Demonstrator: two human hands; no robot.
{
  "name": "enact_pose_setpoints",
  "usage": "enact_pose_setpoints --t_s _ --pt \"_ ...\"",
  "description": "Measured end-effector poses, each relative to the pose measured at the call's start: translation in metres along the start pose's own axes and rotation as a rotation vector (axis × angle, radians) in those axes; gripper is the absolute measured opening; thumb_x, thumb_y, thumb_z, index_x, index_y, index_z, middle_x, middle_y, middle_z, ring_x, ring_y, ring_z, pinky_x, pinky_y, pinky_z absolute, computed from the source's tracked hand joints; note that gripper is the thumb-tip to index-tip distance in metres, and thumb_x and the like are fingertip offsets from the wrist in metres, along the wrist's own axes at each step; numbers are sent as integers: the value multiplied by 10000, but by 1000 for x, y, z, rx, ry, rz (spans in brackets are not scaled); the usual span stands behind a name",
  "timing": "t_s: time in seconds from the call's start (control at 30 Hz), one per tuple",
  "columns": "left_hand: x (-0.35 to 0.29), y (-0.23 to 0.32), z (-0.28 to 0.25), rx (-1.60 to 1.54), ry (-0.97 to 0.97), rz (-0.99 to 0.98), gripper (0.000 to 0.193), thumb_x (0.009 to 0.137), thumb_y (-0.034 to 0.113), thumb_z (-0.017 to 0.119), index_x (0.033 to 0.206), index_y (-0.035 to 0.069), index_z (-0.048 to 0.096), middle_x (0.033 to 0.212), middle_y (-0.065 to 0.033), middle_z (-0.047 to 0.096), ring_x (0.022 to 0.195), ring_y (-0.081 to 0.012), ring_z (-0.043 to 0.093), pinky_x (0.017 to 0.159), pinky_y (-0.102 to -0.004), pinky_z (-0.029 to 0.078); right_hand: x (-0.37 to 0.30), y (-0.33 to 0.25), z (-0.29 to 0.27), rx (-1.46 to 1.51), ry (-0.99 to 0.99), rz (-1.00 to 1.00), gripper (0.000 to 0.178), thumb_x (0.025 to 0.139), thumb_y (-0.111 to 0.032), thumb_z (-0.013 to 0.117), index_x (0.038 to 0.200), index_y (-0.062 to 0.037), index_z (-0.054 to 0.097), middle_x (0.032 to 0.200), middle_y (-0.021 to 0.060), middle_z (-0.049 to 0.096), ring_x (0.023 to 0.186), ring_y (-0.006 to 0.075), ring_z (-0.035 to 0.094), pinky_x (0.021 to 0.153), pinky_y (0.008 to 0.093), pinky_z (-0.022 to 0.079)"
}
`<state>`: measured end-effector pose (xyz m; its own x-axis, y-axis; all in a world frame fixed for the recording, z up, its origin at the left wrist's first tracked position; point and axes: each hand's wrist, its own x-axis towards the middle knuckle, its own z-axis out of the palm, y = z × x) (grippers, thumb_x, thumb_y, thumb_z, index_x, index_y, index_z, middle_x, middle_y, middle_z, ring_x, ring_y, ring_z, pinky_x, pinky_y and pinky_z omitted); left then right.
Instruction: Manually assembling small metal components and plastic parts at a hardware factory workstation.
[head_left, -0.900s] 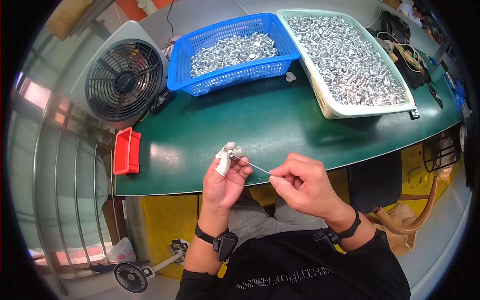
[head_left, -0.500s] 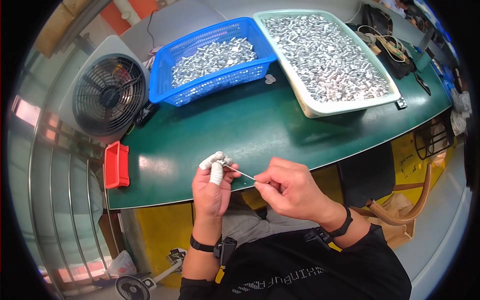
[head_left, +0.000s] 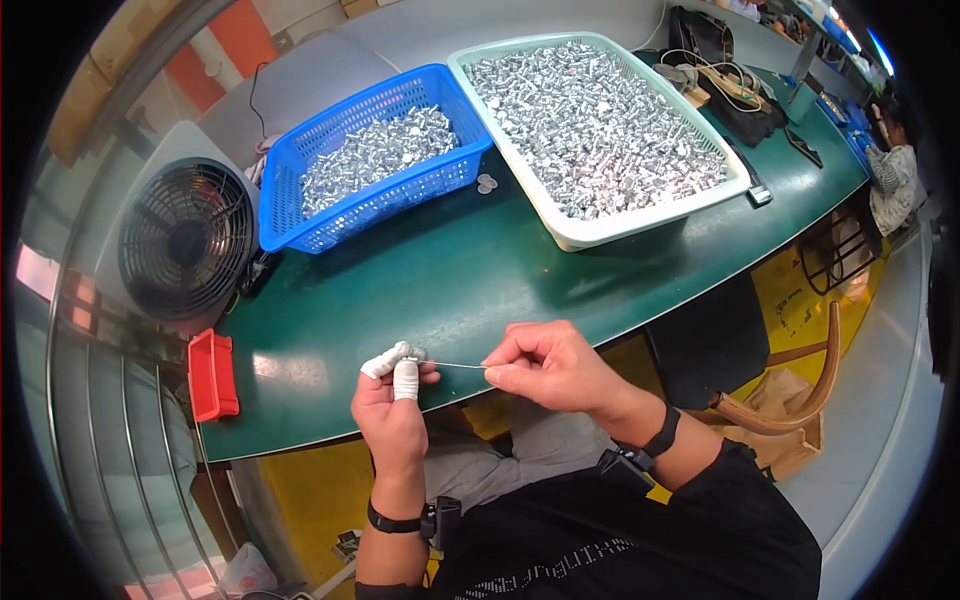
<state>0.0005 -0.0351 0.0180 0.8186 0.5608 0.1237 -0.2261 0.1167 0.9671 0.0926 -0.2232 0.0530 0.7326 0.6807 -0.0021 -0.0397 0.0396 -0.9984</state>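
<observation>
Here's the right hand (head_left: 550,365), thumb and fingertips pinched on a thin rod (head_left: 455,364), which stretches leftward over the near edge of the green bench (head_left: 340,305). At its other end, the left hand (head_left: 393,420) has its white-wrapped fingers (head_left: 405,382) closed on a small metal part (head_left: 413,357) (mostly hidden, so its shape is anyone's call). Over to the left, a red tray (head_left: 212,375)! Farther back, a fan (head_left: 190,240), then the blue basket (head_left: 390,205) holding metal pieces (head_left: 380,155), and just right of it the pale basket (head_left: 650,222), heaped with more.
</observation>
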Motion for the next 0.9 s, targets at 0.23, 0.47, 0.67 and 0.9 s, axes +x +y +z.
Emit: enact_pose_setpoints --t_s 0.23,0.47,0.67,0.9 --pt "4 0 0 -309 -16 -206 150 975 12 548 1113 -18 599 1004 -126 656 846 -197 658 741 -316 566 0 10 -1 46 -13 -25 73 864 -51 709 907 6 722 766 -33 561 644 20 458 568 210 359" --pt "-1 5 9 -74 -6 -86 153 982 37 548 1116 -13 602 1001 -118 653 844 -199 654 733 -317 563 0 13 -2 141 -4 24 71 865 -43 705 913 6 720 758 -32 550 653 28 471 585 207 368" --pt "5 0 5 -253 7 -227 160 983 71 566 1121 1 609 990 -106 653 833 -194 650 719 -308 554 -1 8 2 35 -5 -33 65 869 -22 692 917 13 718 754 -31 541 651 30 472 574 203 361" --pt "14 9 -11 -198 -46 -186 157 961 55 604 1106 -5 610 1003 -99 662 843 -172 650 735 -289 550 4 15 -11 194 -10 90 66 859 -29 701 907 16 714 754 -28 524 640 31 445 554 201 339"
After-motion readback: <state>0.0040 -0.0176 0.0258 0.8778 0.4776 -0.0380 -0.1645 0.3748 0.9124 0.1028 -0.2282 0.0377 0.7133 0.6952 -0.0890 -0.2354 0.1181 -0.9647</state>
